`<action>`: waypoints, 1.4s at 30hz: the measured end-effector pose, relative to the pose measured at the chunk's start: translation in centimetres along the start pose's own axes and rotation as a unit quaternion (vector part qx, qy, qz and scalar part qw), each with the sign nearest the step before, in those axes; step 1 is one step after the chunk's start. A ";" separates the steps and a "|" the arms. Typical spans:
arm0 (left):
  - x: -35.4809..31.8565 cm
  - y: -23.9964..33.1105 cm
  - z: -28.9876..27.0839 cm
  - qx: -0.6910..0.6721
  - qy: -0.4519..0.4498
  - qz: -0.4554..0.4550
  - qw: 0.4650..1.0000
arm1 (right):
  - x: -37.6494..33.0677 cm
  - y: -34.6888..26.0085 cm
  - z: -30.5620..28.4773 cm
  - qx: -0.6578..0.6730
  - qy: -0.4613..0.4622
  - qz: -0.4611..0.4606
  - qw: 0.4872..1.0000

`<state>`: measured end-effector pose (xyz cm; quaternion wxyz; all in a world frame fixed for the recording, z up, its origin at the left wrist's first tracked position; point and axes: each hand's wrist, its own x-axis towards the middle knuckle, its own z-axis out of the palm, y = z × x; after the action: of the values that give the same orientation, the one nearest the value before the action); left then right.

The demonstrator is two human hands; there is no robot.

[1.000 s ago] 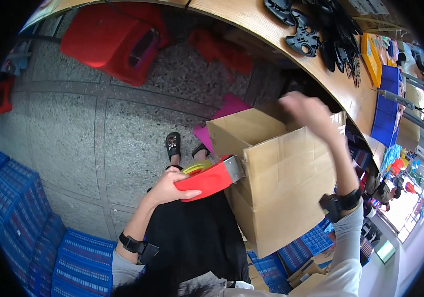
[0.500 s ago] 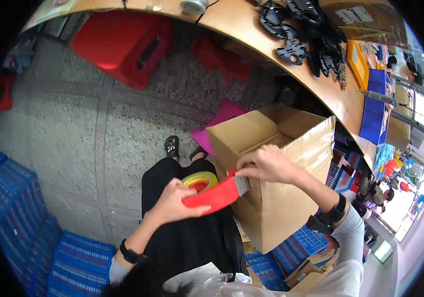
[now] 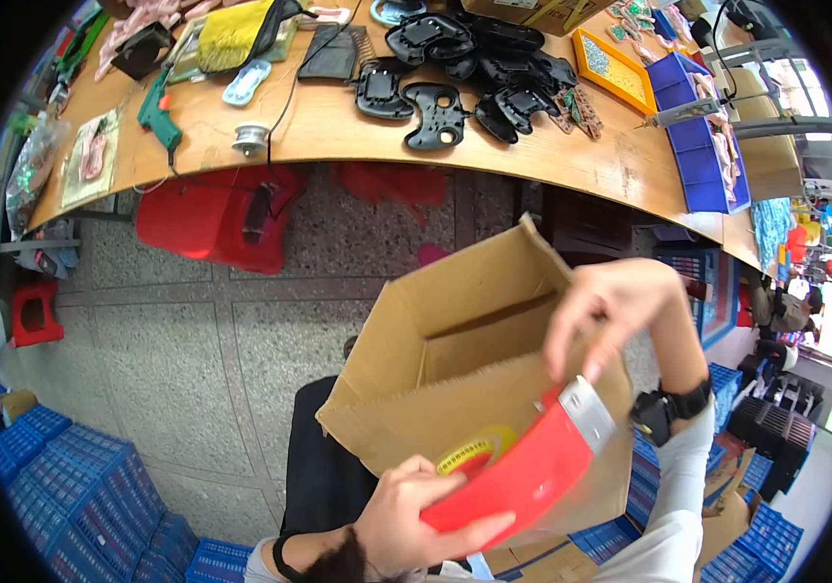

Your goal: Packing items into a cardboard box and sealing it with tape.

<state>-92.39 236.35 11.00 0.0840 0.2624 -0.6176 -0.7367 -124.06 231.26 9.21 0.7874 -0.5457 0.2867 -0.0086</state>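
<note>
My left hand (image 3: 411, 520) is wrapped round a red tape dispenser (image 3: 518, 486) with a silver metal end (image 3: 586, 413). A tape roll with a yellow inner band (image 3: 484, 445) shows behind it. Just above that metal end is my right hand (image 3: 610, 306), slightly blurred, its thumb and forefinger apart and pointing down; whether they touch the dispenser or any clear tape I cannot tell. A brown cardboard box (image 3: 387, 413), open at the top and tilted, stands in front of me, partly covered by the dispenser and my right hand.
Across the far side runs a wooden workbench (image 3: 329, 151) with black controller shells (image 3: 435, 117), a green glue gun (image 3: 158, 117), a blue bin (image 3: 693, 155) and an orange tray (image 3: 615, 73). Beneath it sits a red stool (image 3: 207, 228). Blue crates (image 3: 86, 476) are stacked at left.
The view has tilted up, showing more of the bench. The dispenser has moved right and nearer, now in front of the box. My right thumb and forefinger have parted from their pinch at its metal end.
</note>
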 end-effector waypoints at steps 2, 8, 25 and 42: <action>3.9 -1.5 0.4 0.040 0.007 -0.057 0.998 | 1.3 5.6 -2.5 0.019 0.024 0.018 0.999; 10.4 -4.8 -0.7 -0.195 0.027 -0.172 0.965 | 0.2 11.9 -3.9 0.073 0.314 0.025 0.946; 10.7 2.1 -1.2 0.183 -0.028 -0.138 0.973 | -4.2 18.4 -8.0 -0.011 0.564 0.071 0.823; -5.9 -10.7 -9.8 0.102 0.092 -0.154 0.979 | -4.4 19.4 -8.7 -0.003 0.560 0.150 0.815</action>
<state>-80.44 232.86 1.46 -0.0012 0.4281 -0.6313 -0.6467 -137.52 233.11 -7.73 0.4808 -0.3995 0.7563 -0.1930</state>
